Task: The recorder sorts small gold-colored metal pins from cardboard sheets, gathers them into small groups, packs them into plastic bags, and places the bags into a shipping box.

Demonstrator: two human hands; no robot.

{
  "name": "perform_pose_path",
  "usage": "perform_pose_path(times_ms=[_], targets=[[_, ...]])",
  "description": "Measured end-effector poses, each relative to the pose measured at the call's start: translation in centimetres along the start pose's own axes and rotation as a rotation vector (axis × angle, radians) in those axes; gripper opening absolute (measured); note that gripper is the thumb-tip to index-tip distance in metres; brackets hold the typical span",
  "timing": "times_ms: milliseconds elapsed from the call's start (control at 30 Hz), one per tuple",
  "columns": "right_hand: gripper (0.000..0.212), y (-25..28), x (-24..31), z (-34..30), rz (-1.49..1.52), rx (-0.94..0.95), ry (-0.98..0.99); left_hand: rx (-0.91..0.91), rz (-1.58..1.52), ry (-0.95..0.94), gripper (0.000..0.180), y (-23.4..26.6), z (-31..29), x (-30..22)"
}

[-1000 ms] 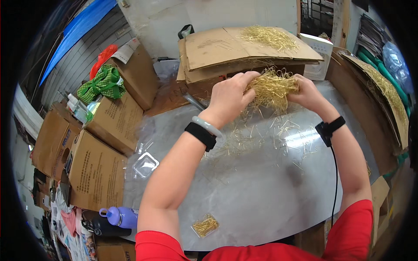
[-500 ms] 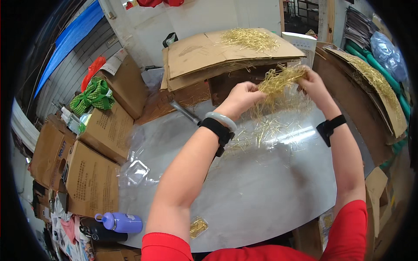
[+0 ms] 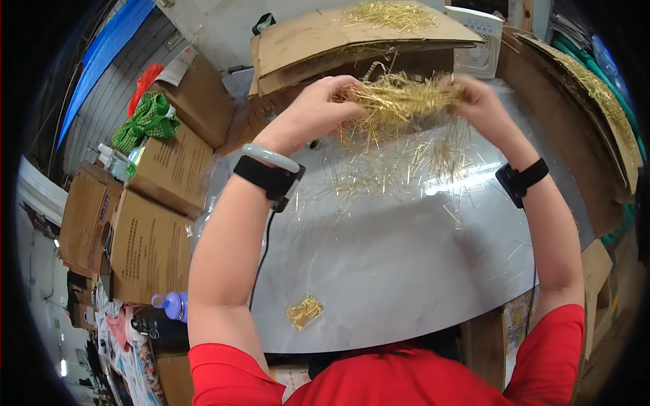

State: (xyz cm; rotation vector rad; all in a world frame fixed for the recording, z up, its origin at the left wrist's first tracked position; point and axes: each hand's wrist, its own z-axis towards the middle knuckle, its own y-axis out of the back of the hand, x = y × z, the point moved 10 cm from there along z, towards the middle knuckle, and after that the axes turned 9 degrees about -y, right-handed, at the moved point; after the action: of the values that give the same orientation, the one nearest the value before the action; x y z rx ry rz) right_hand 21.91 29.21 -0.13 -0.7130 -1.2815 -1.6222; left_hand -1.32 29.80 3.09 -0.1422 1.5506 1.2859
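While left hand [image 3: 318, 111] holds left end of gold clump [image 3: 399, 98] at upper centre of frame, thumb and fingers nearly together, right hand [image 3: 476, 105] grips other end — fingers curled in, blurred. Loose strands [image 3: 379, 169] below, on grey table [image 3: 379, 264] — small gold bundle [image 3: 305, 312] at lower centre-left.

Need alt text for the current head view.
A left hand and a right hand hold a tangled bunch of thin gold strands above a grey table strewn with loose strands. A smaller gold clump lies near the front edge; cardboard boxes stand at left.
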Motion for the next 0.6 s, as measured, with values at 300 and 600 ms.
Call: perform_pose_path(times_ms=[300, 600], targets=[[0.026, -9.8, 3.8, -1.9, 0.177, 0.255, -0.045, -0.067, -0.099, -0.043, 0.024, 3.9, -8.0, 0.8], [0.022, -12.4, 8.0, -2.3, 0.240, 0.351, 0.062, -0.086, -0.096, -0.073, 0.016, 5.3, -13.8, 2.9]])
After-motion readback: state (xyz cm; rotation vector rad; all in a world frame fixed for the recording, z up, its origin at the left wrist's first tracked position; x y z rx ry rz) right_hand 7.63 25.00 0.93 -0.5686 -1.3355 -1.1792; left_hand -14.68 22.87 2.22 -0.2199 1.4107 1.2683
